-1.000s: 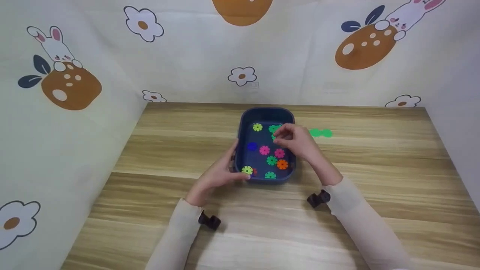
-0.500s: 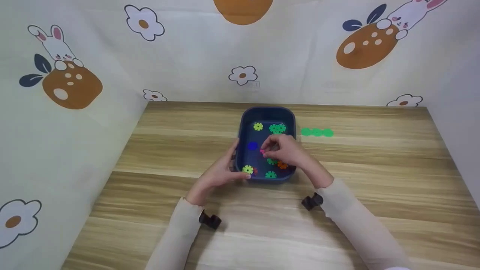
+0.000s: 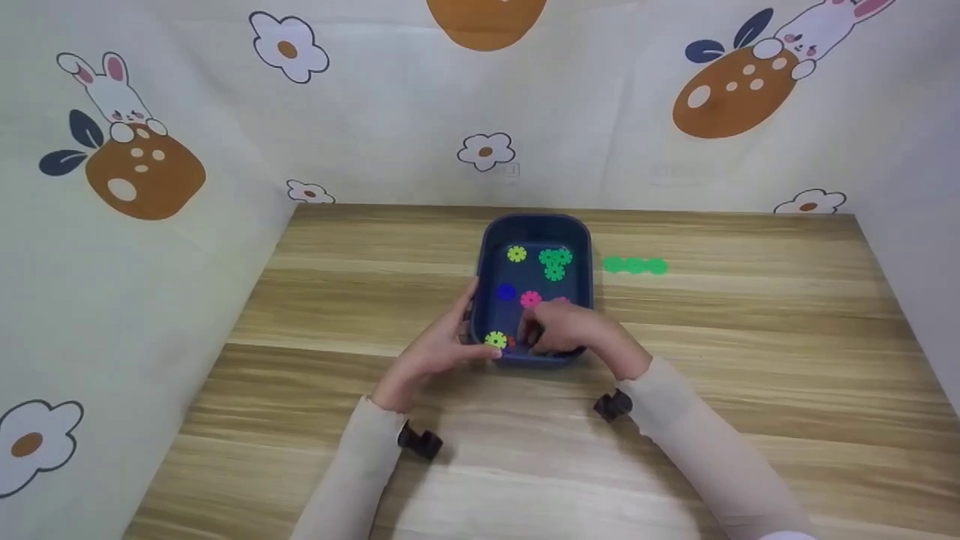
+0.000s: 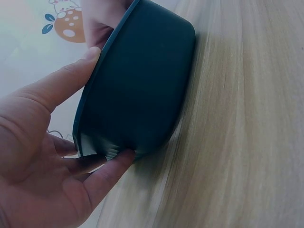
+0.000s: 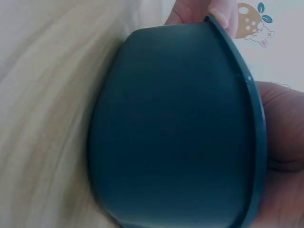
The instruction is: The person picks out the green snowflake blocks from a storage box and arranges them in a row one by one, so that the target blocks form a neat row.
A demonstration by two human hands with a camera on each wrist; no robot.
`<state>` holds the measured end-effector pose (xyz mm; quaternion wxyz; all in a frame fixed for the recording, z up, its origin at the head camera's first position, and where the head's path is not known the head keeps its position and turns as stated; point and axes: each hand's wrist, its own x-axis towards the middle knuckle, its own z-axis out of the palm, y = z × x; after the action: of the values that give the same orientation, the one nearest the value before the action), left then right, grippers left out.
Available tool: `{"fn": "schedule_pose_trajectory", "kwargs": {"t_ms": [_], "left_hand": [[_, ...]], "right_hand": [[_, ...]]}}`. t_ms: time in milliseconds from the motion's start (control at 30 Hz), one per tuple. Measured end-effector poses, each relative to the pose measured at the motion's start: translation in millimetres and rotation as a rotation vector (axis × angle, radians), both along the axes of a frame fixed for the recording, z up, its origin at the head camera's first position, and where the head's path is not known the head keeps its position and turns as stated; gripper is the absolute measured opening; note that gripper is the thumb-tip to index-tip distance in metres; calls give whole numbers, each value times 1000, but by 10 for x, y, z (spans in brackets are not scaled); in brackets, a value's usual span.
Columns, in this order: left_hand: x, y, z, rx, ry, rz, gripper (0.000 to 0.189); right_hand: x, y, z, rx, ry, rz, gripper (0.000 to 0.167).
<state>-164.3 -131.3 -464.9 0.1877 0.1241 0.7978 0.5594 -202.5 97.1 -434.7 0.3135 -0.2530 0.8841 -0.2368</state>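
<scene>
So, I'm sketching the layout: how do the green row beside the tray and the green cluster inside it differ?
The green row lies on the table; the green cluster lies inside the tray. The green row runs straight; the green cluster bunches into a rough triangle. Both show round green parts.

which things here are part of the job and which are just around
In the job, it seems:
blue tray
coloured discs in it
row of green discs beside it, probably
left hand, gripping the tray
right hand, inside it

Just around:
wooden table
printed backdrop
black wrist devices

Soft glare on the near tabletop (image 3: 495, 487)
</scene>
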Motion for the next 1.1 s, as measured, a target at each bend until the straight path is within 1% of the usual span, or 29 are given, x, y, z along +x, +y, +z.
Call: {"fn": "schedule_pose_trajectory", "kwargs": {"t_ms": [67,167,267,333,433,533,700,800,933,1100], "left_hand": [[-4,-2,-3,-11,13,-4,114],[0,-5,5,-4,9,-7,114],[6,-8,8,13,-12,-5,114],[9,-11,5,14,-17,-3,113],[6,-15,-4,9,-9,2,114],[0,-15,-13,7,0,1,114],[-5,-10,-6,3,-11,2,115],[-4,-5,-1,1,-11,10,116],[-5,1,2,3,9,1,117],[-5,1,-5,-2,16,-7,116]], "right_hand": [[-5,-4,-26,4,-7,19,19],[-11,-4,-55,-8,-3,48,18],[-21,-4,-78,-19,-7,61,17],[-26,-3,-90,-29,-22,55,17],[-32,-3,-106,-61,-36,31,16],[-37,-1,-126,-103,-20,12,11],[-43,0,-154,-168,3,-28,5],[-47,-1,-157,-235,5,-66,8],[-55,-1,-149,-333,13,-127,11],[-63,19,-143,-416,29,-179,10]]}}
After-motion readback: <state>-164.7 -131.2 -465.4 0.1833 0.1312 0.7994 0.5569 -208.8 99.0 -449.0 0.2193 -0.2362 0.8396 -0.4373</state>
